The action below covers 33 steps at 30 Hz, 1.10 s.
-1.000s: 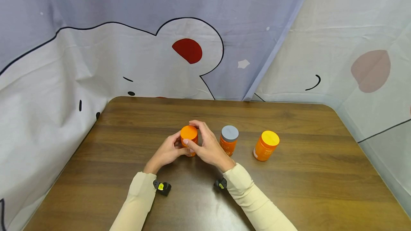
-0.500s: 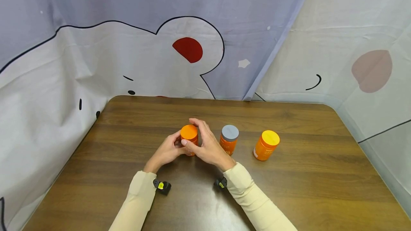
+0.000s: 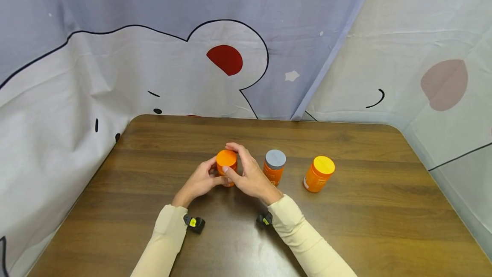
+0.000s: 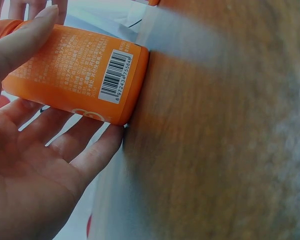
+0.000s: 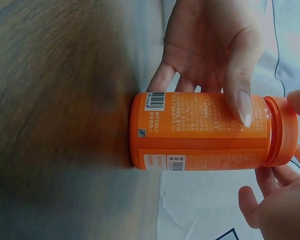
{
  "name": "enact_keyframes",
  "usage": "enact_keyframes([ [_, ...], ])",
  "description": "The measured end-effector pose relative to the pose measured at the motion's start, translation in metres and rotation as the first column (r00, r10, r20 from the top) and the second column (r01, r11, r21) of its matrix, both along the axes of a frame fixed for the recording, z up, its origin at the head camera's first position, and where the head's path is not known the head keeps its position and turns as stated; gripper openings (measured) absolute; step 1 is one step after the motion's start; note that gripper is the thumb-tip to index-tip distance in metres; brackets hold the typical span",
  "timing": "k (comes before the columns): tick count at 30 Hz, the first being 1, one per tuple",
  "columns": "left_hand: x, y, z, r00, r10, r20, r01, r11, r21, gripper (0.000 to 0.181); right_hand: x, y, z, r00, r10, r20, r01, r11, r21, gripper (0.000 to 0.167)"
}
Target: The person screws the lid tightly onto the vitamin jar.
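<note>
An orange jar [image 5: 205, 132] with printed labels and a barcode stands upright on the table. My left hand [image 4: 37, 165] holds it round the body, thumb across the label and fingers on the opposite side. At the top, the orange lid [image 3: 226, 157] is held by my right hand [image 3: 250, 176], thumb at its near edge and fingertips at the far edge. Whether the lid sits fully down on the neck I cannot tell. Just right of my right hand is a similar orange jar with a grey lid [image 3: 275, 159], its lower part partly hidden by that hand.
Further right stands another orange jar with a yellow lid [image 3: 319, 174]. All of these are on a brown wooden table [image 3: 365, 225]. A patterned cloth [image 3: 153, 67] hangs behind the table and along its sides.
My right thumb shifted slightly left along the lid's near edge, then came back right. The right fingers moved a little at the far edge. My left hand and the jars stayed put.
</note>
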State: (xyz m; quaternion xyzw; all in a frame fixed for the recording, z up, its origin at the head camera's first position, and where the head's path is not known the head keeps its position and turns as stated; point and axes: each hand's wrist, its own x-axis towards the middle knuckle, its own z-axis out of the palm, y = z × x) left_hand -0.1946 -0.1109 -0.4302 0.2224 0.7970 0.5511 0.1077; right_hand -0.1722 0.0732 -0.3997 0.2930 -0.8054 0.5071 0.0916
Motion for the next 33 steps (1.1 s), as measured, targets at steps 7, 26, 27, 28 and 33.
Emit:
enact_keyframes([
  [7, 0.0, -0.001, 0.0, 1.0, -0.009, 0.001, 0.009, 1.0, 0.008, 0.054, 0.0, -0.001, -0.001, 0.998, -0.063, -0.02, 0.063, 0.998, 0.012, 0.055],
  [26, 0.014, 0.005, 0.031, 0.999, -0.02, 0.03, 0.02, 1.0, -0.001, 0.053, -0.001, 0.003, 0.001, 0.999, 0.03, 0.034, -0.029, 0.999, -0.028, 0.051],
  [27, 0.014, 0.005, 0.031, 0.999, -0.02, 0.031, 0.02, 1.0, 0.002, 0.053, -0.001, 0.003, 0.001, 0.999, 0.029, 0.031, -0.028, 0.999, -0.03, 0.051],
  [28, 0.013, 0.005, 0.03, 0.999, -0.019, 0.029, 0.019, 1.0, 0.001, 0.053, -0.001, 0.003, 0.001, 0.999, 0.026, 0.029, -0.025, 0.999, -0.028, 0.051],
  [33, 0.004, 0.003, 0.011, 0.999, 0.0, 0.036, 0.0, 1.0, -0.006, 0.058, -0.001, 0.002, 0.0, 1.0, -0.023, -0.002, 0.023, 1.0, -0.01, 0.052],
])
